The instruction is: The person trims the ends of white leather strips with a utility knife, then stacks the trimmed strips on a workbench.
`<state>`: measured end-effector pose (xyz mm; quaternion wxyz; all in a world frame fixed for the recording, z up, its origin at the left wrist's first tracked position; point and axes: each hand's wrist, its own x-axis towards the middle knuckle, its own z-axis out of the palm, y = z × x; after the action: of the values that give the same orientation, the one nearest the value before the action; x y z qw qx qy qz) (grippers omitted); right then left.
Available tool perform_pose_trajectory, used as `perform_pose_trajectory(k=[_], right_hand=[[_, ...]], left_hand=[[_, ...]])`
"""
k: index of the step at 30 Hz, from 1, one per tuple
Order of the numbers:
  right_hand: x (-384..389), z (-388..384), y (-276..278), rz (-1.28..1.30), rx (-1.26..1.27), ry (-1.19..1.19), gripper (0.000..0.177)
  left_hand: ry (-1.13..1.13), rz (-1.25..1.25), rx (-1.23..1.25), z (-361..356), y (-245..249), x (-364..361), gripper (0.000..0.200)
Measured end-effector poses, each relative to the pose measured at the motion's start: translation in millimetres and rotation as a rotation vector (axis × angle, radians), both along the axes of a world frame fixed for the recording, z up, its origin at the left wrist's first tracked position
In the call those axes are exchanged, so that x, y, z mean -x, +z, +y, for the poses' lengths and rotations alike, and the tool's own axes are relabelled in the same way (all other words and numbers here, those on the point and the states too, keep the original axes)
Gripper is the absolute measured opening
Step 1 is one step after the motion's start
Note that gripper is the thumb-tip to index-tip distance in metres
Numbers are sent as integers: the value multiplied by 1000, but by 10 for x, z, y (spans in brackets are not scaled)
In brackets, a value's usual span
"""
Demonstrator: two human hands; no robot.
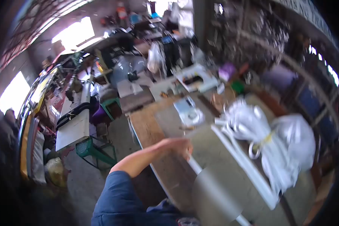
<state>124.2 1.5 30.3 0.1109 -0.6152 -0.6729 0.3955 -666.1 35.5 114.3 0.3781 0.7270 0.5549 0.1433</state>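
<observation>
My left hand (181, 147) reaches from the dark blue sleeve across the worktable (147, 122). Its fingers are closed around one end of a narrow white strip (195, 165). That strip slants down to the right toward the bottom edge, and its middle is smeared by blur. To its right, a longer white strip (246, 169) lies on the grey-brown board. Beside that sits a bundle of white strips (277, 164), tied with something yellow and partly in clear plastic. A paper sheet (184, 107) with a roundish white item lies beyond my hand. My right hand is out of sight.
Green plastic stools (90, 150) stand left of the worktable, near a white-topped bench (73, 133). At the table's far end lies a white panel with a dark cutout (196, 78). Cluttered racks line the right side. A yellowish bag (56, 171) rests on the floor.
</observation>
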Motion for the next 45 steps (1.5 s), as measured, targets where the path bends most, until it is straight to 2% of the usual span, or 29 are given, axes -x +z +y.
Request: perform_pose_trajectory(k=[1,2,3,4,5,6,7,9,12,14,16,18,19,20,21,22,27,33,41,42,45], right_hand=[[-380,104,-567,7,-68,-2,46],[-784,224,-1185,12,-137,-4,45],[-584,16,-787,-330,-217,32,39],[-360,-31,-565,-496,-196,-71,41],[-218,44,-421,-455,-139,-66,38],[-161,76,-396,-443,-100,-85,36],[-212,6,-475,-440,-229,-85,35],[-53,-49,-303,-512,-57,-170,35],[234,-234,-96,-675,-365,-107,31],[357,-278,-149,-601,-443,-150,33],[523,-370,-256,-537,-534,-164,37],[752,-539,-298,-561,-570,-169,45],[835,-635,-408,-610,-498,-222,50],[877,-750,-523,-674,-599,-173,54],[986,-790,-505,-645,-542,-207,57],[1069,-793,-488,-642,-509,-230,59],[1181,-693,-666,-603,-494,-300,62],[1148,-648,-701,-594,-513,-345,64],[1177,-654,-677,-541,-530,-348,68],[1131,-725,-663,-532,-550,-372,67],[1012,-703,-663,-452,-643,-406,64]], left_hand=[[55,87,-71,137,-459,196,40],[243,259,115,225,-287,-18,46],[171,180,253,469,-592,45,40],[152,246,152,589,-795,123,28],[139,317,51,703,-990,191,17],[76,255,8,734,-948,241,11],[161,121,-39,708,-1063,285,10],[227,199,-36,607,-1061,306,14],[602,378,-267,331,-750,-213,17],[458,435,-600,134,-871,-450,29],[322,351,-580,-59,-768,-999,51],[135,510,-558,-250,-860,-1328,64],[155,495,-491,-318,-1048,-1322,65],[157,554,-492,-364,-1100,-1292,66],[159,552,-582,-382,-1246,-1160,70],[214,629,-540,-398,-1364,-1065,72],[279,680,-470,-323,-1420,-883,70],[313,710,-454,-284,-1461,-1024,70],[311,632,-565,-292,-1531,-923,66],[283,644,-645,-277,-1582,-895,67],[344,584,-689,-329,-1425,-1072,70]])
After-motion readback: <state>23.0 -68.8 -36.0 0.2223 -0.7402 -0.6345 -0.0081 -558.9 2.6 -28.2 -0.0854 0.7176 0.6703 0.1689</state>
